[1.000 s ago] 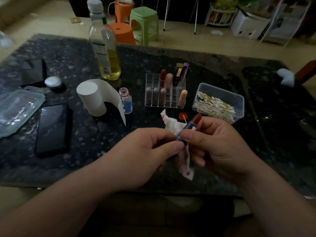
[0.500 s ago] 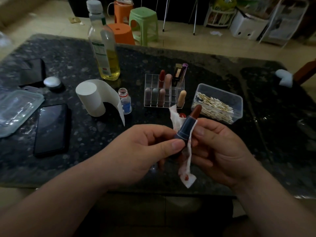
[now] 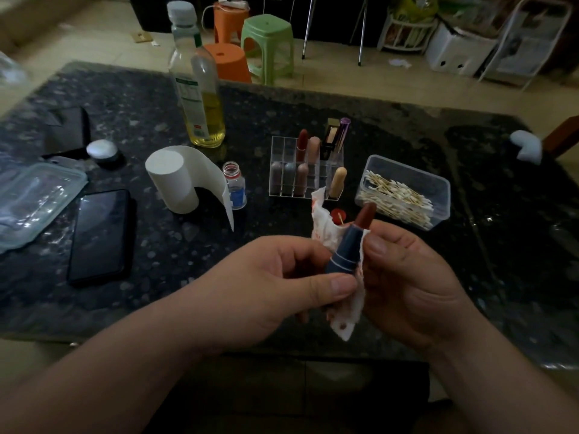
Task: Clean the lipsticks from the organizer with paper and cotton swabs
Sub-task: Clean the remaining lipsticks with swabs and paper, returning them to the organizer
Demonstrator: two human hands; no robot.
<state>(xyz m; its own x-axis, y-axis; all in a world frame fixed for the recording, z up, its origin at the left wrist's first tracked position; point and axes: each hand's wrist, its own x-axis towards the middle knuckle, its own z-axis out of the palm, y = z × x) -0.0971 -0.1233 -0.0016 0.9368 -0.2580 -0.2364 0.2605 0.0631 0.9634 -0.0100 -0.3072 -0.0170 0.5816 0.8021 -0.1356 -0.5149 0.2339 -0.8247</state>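
An open lipstick [image 3: 347,249] with a dark blue tube and a brown-red tip stands tilted between my hands above the table's front edge. My left hand [image 3: 275,292] pinches the tube's base. My right hand [image 3: 407,286] holds a stained white paper [image 3: 326,227] wrapped behind the tube, thumb pressing it to the side. The clear organizer [image 3: 305,170] behind holds several lipsticks. A clear box of cotton swabs [image 3: 404,192] sits right of it. A used swab and a red cap [image 3: 338,214] lie in front of the organizer.
A paper roll [image 3: 175,180], a small open bottle [image 3: 235,189], a tall oil bottle [image 3: 197,89], a black phone [image 3: 100,236], a plastic lid [image 3: 34,198] and a small jar [image 3: 101,150] are on the dark stone table [image 3: 188,261]. Stools [image 3: 269,42] stand beyond the far edge.
The lipstick has been raised and turned more upright between my hands. More of the blue tube now shows in front of the paper.
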